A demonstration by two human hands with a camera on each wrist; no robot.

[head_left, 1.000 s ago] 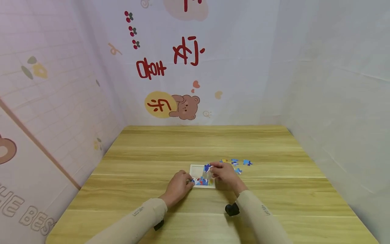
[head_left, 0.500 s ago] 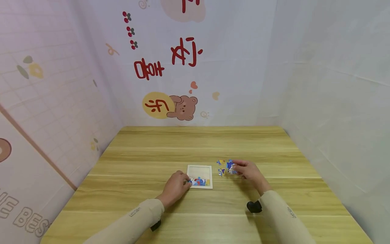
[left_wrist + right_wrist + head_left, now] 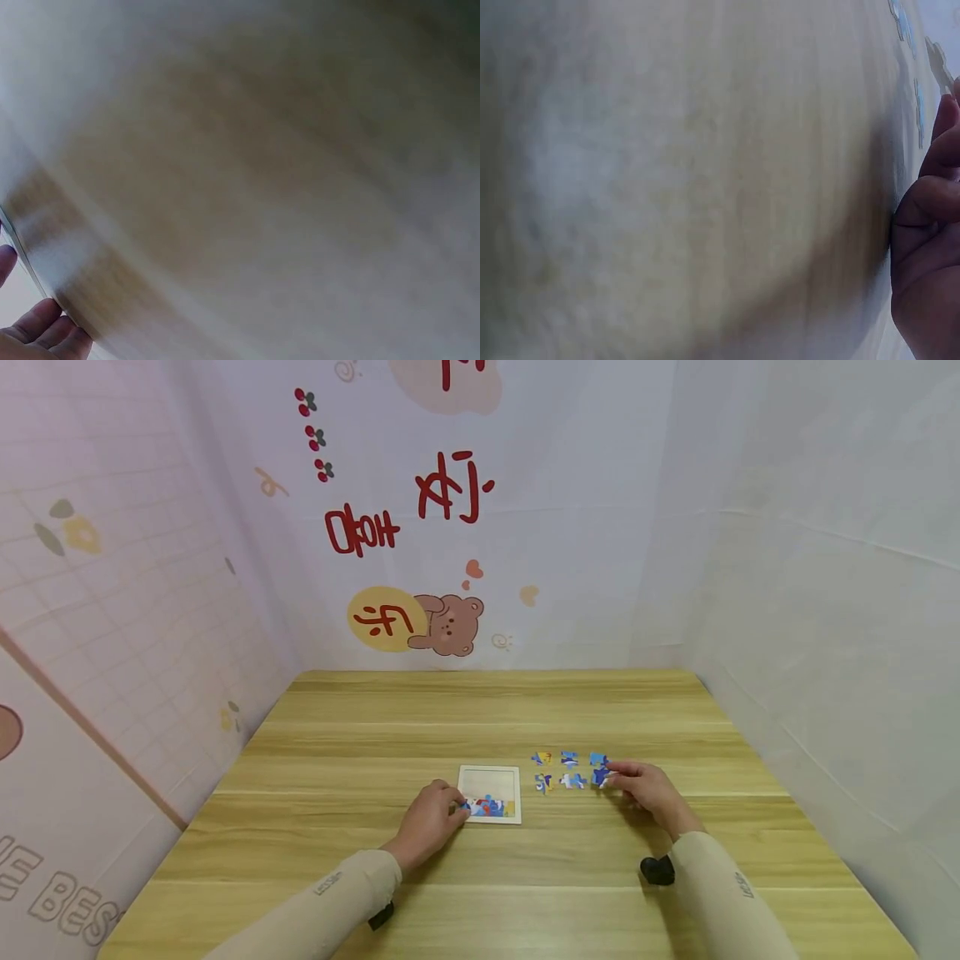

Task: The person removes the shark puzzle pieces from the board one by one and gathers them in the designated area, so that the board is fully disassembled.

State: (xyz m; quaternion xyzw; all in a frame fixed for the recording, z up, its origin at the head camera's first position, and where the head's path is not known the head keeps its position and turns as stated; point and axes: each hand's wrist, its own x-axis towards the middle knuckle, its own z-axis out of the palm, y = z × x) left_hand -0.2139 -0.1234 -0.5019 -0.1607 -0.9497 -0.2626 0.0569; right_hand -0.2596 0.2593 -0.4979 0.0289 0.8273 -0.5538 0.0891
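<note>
A square puzzle tray [image 3: 489, 769] with a pale rim lies on the table, a strip of joined colourful pieces [image 3: 491, 807] along its near side. My left hand [image 3: 429, 818] holds the tray by its left edge near the front corner; its curled fingers [image 3: 36, 322] show low in the left wrist view. To the right, my right hand [image 3: 651, 792] pinches a dark blue and white puzzle piece [image 3: 600, 777] between thumb and fingertips. That piece [image 3: 938, 64] appears as a thin edge at the fingertips in the right wrist view.
Several loose puzzle pieces lie right of the tray in two short rows, among them a yellow one [image 3: 542, 758] and a light blue and white one [image 3: 573, 781]. The wooden table [image 3: 420, 718] meets printed cloth walls [image 3: 592, 568] at the back and sides.
My right hand has carried the puzzle piece rightward from above the tray, past the loose pieces, to their right end. My left hand has stayed at the tray's edge.
</note>
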